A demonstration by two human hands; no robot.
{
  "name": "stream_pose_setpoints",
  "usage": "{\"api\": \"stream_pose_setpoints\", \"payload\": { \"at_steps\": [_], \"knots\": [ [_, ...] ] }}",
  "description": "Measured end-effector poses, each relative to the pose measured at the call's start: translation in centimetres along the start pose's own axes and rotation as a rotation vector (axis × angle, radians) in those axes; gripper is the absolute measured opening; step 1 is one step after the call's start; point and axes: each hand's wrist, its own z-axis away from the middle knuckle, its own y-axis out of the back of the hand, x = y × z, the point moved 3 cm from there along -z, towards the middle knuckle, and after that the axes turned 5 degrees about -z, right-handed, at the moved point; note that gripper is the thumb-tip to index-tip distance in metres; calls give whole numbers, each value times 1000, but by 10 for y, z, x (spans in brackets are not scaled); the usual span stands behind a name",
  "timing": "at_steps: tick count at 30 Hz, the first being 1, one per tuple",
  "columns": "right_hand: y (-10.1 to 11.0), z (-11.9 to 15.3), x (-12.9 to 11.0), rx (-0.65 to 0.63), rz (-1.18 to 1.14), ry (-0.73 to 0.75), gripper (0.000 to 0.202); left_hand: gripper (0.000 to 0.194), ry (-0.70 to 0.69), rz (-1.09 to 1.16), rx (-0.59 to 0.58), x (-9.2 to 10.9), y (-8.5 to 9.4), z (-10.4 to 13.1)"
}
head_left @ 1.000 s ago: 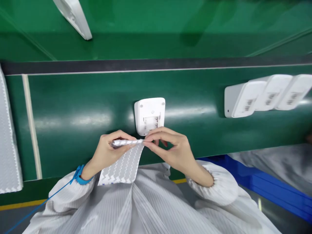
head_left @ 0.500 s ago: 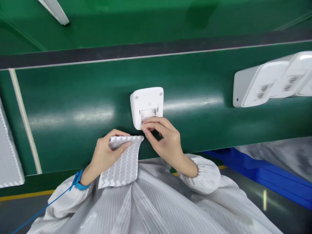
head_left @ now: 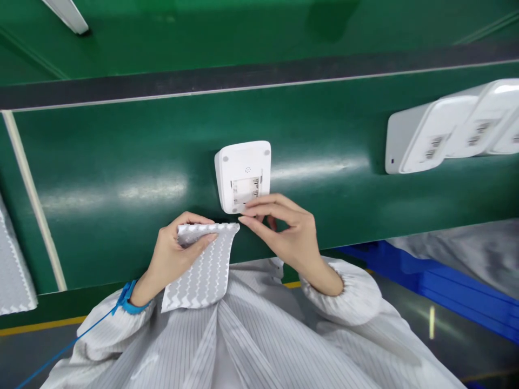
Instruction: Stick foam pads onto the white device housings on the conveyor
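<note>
A white device [head_left: 253, 158] lies on the green bench with its underside up. It shows a recessed compartment with a label, a speaker-hole pattern and small grey round pads near its corners. Beside its lower edge is my right hand [head_left: 290, 229], fingers bent and thumb slightly apart, with nothing visible between the tips; its fingers cover the lower right corner. Between thumb and fingers, my left hand [head_left: 174, 254] grips a flexible white-grey sheet [head_left: 203, 275] with zigzag rows. The sheet's upper edge curls over, just below the device, and its lower part hangs against my gown.
Several white devices [head_left: 433, 135] lean in an overlapping row at the right. Another patterned sheet [head_left: 12, 265] rests at the left edge. A pale strip [head_left: 34, 200] crosses the bench. A blue cord [head_left: 68, 346] runs from my left wristband [head_left: 128, 298].
My right hand has drawn back slightly to the right from the device's lower left corner, uncovering a grey pad there. The left hand still holds the sheet in nearly the same place.
</note>
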Motion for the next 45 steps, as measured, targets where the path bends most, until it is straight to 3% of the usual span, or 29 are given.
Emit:
{"api": "stream_pose_setpoints", "payload": {
  "at_steps": [3, 7, 10, 13, 19, 27, 31, 34, 36, 37, 38, 40, 42, 45],
  "knots": [
    [2, 6, -1, -111, -77, -39, 6, 11, -23, 18, -7, 2, -2, 0],
    [4, 15, 0, -114, -78, -6, 3, 8, -46, 12, -21, 5, -6, 1],
    [9, 18, 2, -9, -28, 8, 6, 10, -11, -13, -53, 6, -10, -1],
    [19, 16, 9, 167, 21, -94, 6, 23, 16, -103, -132, 7, -16, -5],
    [19, 13, 22, 242, 84, -84, 6, 38, 5, -246, -209, 7, -26, -13],
    [15, 12, 15, 164, 270, 66, 8, 35, -12, -282, -191, 8, -27, -14],
    [25, 5, 27, 122, 256, -17, 10, 35, -27, -274, -209, 7, -26, -13],
    [40, -4, 45, 315, 157, -92, 19, 48, -45, -151, -173, 6, -20, -13],
    [46, -11, 49, 484, 188, -58, 26, 74, -15, 8, -172, 5, -15, -15],
    [45, -15, 48, 506, 228, -23, 34, 88, 13, 88, -201, 4, -14, -17],
    [41, -19, 46, 467, 269, 15, 41, 98, 38, 155, -242, 3, -14, -20],
    [26, -30, 40, 245, 296, 65, 50, 107, 51, 222, -305, 4, -14, -28],
    [10, -37, 30, 50, 234, 77, 54, 106, 27, 236, -308, 5, -12, -35],
    [1, -53, 14, -61, 70, 102, 54, 95, 55, 296, -318, 5, -11, -41]
  ]
}}
